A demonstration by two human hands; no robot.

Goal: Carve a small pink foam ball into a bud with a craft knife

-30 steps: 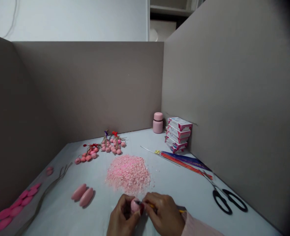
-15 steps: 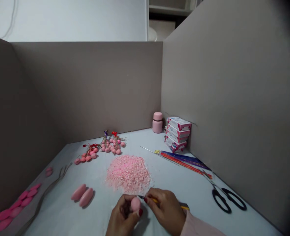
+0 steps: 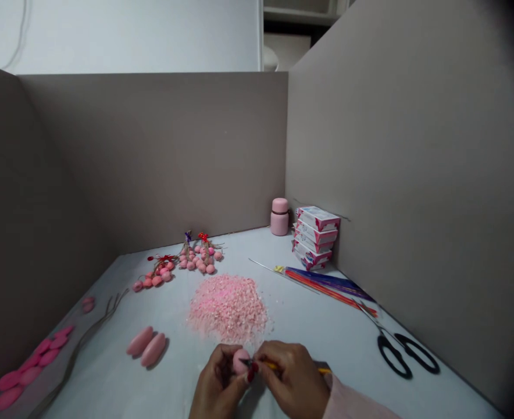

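Observation:
At the near edge of the table my left hand [image 3: 219,384] is closed around a small pink egg-shaped piece [image 3: 240,359], thumb and fingers pinching it. My right hand [image 3: 292,379] pinches a thin yellow-handled tool [image 3: 278,366] whose dark tip touches the pink piece. Just beyond both hands lies a heap of pink sequins [image 3: 228,307].
Two pink oval pieces [image 3: 146,345] lie to the left; flat pink petals [image 3: 30,364] and brown stems [image 3: 82,343] sit further left. Finished pink clusters [image 3: 182,262] lie behind. Black scissors [image 3: 407,353], coloured sticks [image 3: 327,284], stacked small boxes [image 3: 316,237] and a pink jar [image 3: 279,217] stand right. Cardboard walls enclose the table.
The tool tip pulled a little away from the pink piece half a second ago and is back against it now. Both hands stay in the same spot.

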